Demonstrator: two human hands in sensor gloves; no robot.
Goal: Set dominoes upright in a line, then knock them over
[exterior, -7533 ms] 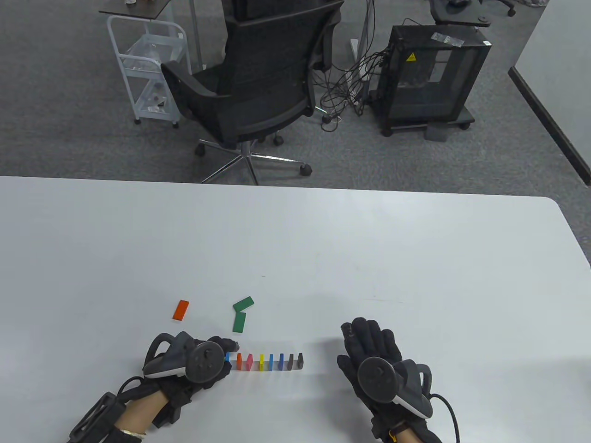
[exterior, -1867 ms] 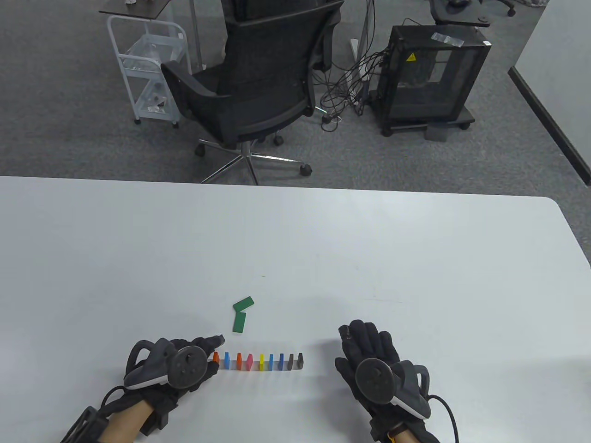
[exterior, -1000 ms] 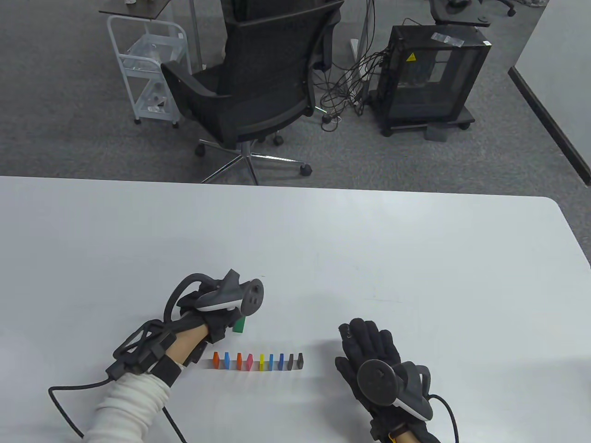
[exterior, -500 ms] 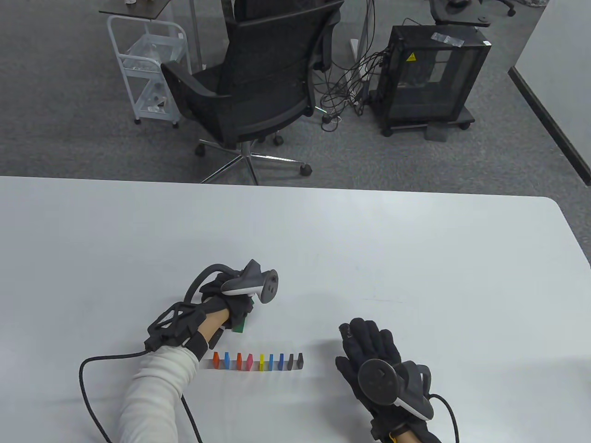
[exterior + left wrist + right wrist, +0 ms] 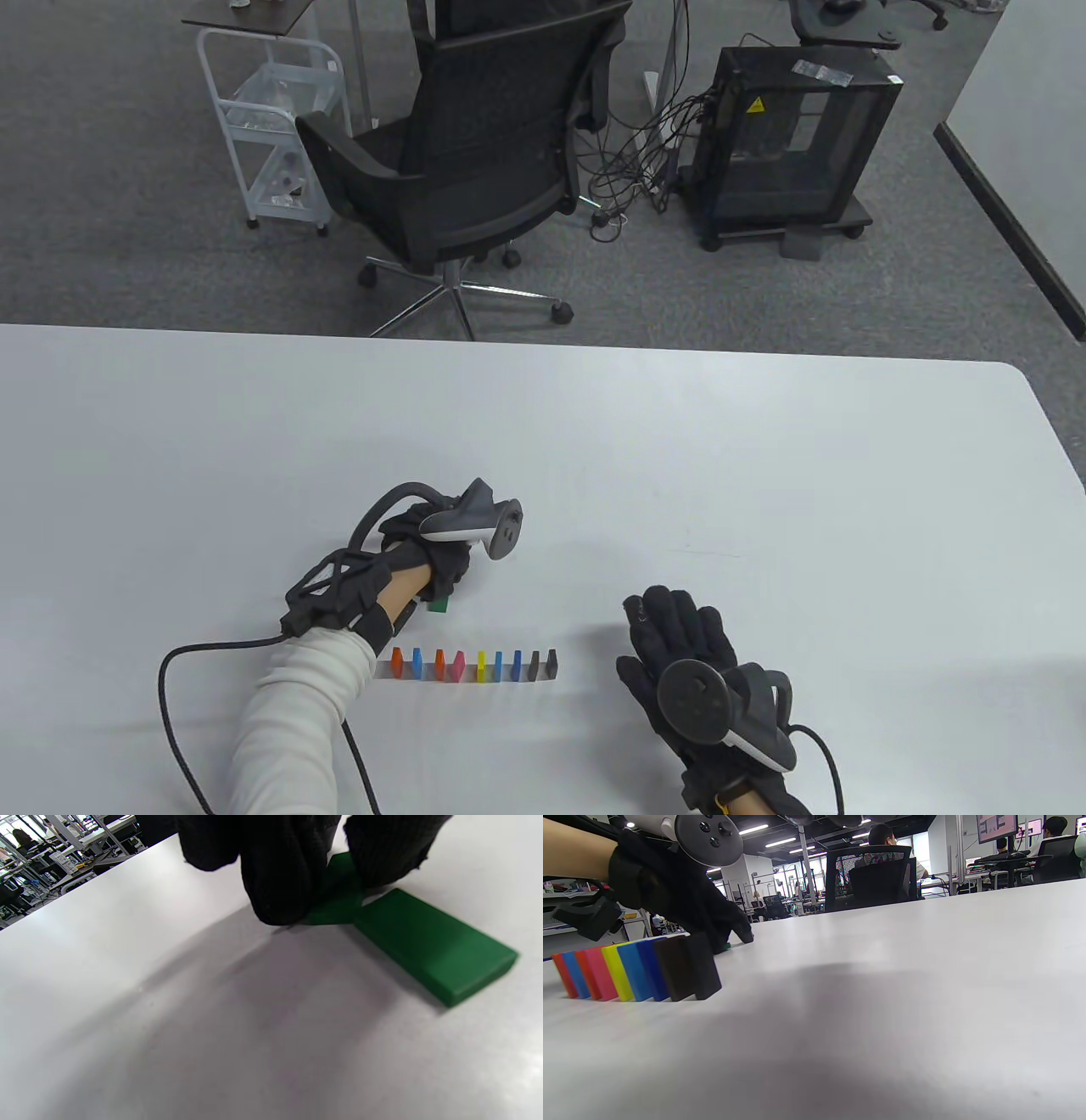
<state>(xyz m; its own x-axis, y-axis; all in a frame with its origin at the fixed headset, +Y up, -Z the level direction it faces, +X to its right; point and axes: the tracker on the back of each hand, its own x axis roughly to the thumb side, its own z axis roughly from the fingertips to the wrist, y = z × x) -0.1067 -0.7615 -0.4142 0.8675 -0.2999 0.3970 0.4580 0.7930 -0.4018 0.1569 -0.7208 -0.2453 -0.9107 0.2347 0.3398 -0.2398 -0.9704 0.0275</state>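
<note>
Flat, glossy green dominoes [image 5: 428,942] touch; left hand [image 5: 433,556] fingers [image 5: 280,878] pinch one; right hand [image 5: 679,645] relaxed.

Left hand [image 5: 428,556] in black sensor glove, reached forward over the table, forearm in a white ribbed sleeve [image 5: 288,730], bare wrist showing between sleeve and glove. Grey tracker [image 5: 475,526] on its back, tipped toward the right. Left wrist view: gloved fingertips [image 5: 282,887] down at the surface, pinching a green block between them

Right hand [image 5: 679,637] in black glove lies flat, palm down, fingers straight and together, pointing away from the body; round grey tracker [image 5: 691,692] on its back
</note>
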